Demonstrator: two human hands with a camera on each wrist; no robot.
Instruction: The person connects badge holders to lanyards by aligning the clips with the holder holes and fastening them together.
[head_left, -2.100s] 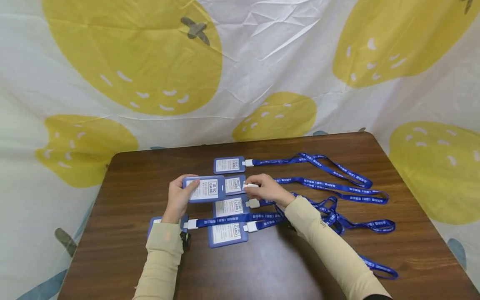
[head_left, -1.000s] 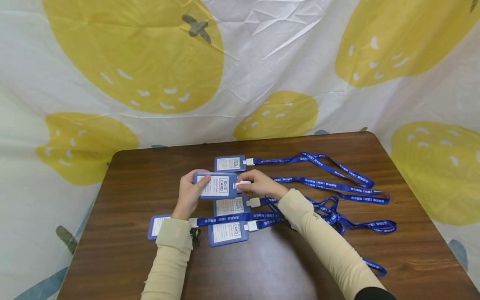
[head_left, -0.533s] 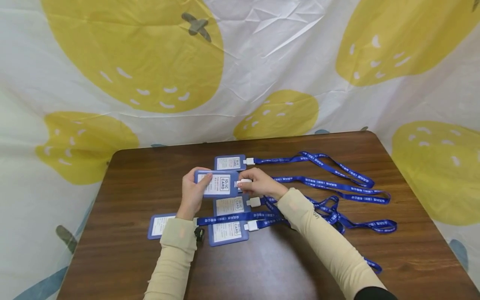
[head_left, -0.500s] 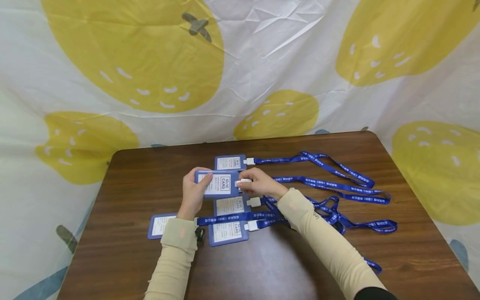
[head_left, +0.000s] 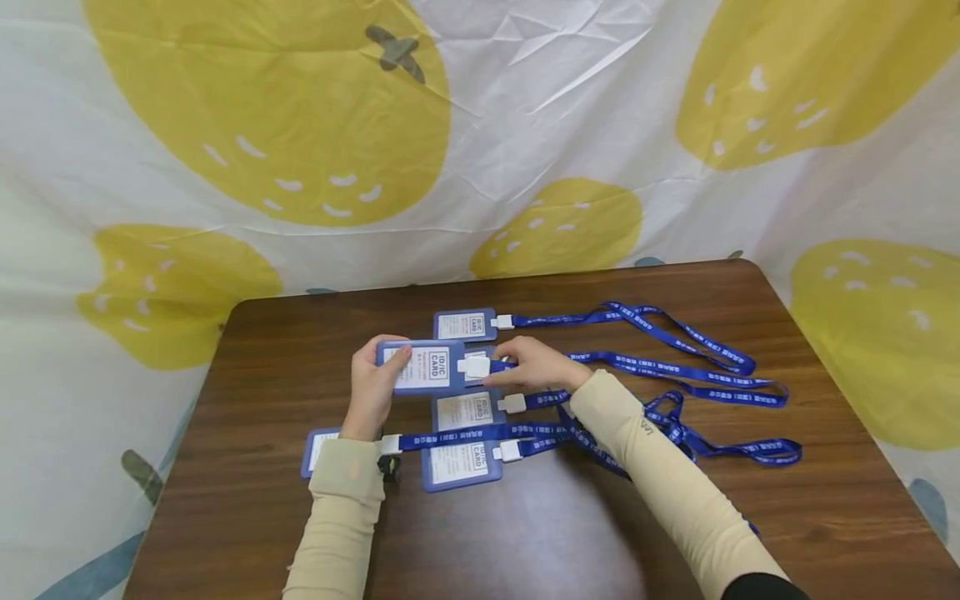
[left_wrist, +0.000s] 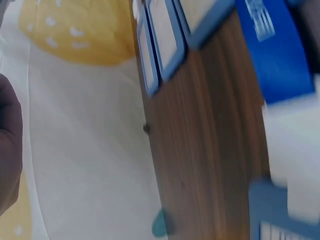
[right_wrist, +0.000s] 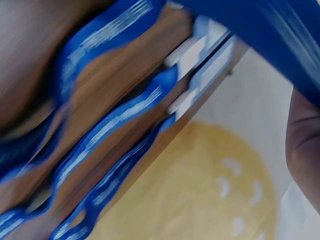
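Above the table, my left hand (head_left: 371, 387) grips a blue ID card holder (head_left: 420, 385) by its left end, thumb on the front. A white clip (head_left: 475, 367) sits at the slot in the holder's right end. My right hand (head_left: 536, 365) pinches the blue lanyard (head_left: 501, 366) just behind that clip. In the right wrist view the lanyard (right_wrist: 255, 30) stretches across the top, beside part of my right hand (right_wrist: 306, 145). Only a bit of my left hand (left_wrist: 9, 145) shows in the left wrist view; the held holder is out of that frame.
Finished-looking badges lie on the wooden table (head_left: 285, 333): one holder (head_left: 457, 325) at the back, one (head_left: 461, 467) in front, another (head_left: 318, 450) by my left wrist. Their lanyards (head_left: 675, 342) trail right, some tangled near my right forearm. A fruit-print cloth (head_left: 525, 125) hangs behind.
The holder and clip, apart at first, came together; the white clip now shows at the slot. My right fingers shifted from the clip back onto the lanyard, and the holder moved slightly left just now.
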